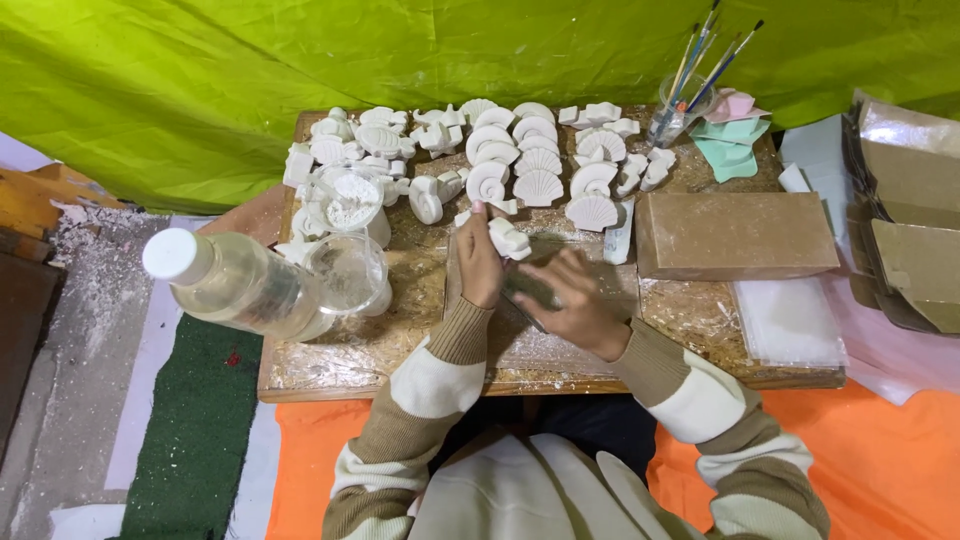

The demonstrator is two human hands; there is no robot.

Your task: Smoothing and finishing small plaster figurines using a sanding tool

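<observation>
My left hand [478,262] pinches a small white plaster figure [509,239] just above a low wooden board [350,350]. Beside it, my right hand [570,298] is closed on a dark grey-green flat piece [530,289], pressed against a brownish sheet [540,345] lying on the board. Many white plaster casts, mostly shells [538,186] and small figures [345,150], are laid out in rows across the far half of the board, a short reach beyond both hands.
A clear plastic bottle with a white cap [235,283] lies at the near left. Clear cups [350,270] stand beside it. A brown cardboard box [735,235], a jar of paintbrushes [680,105], pastel moulds [732,135] and stacked cartons [905,215] sit to the right. Green tarp [200,80] hangs behind.
</observation>
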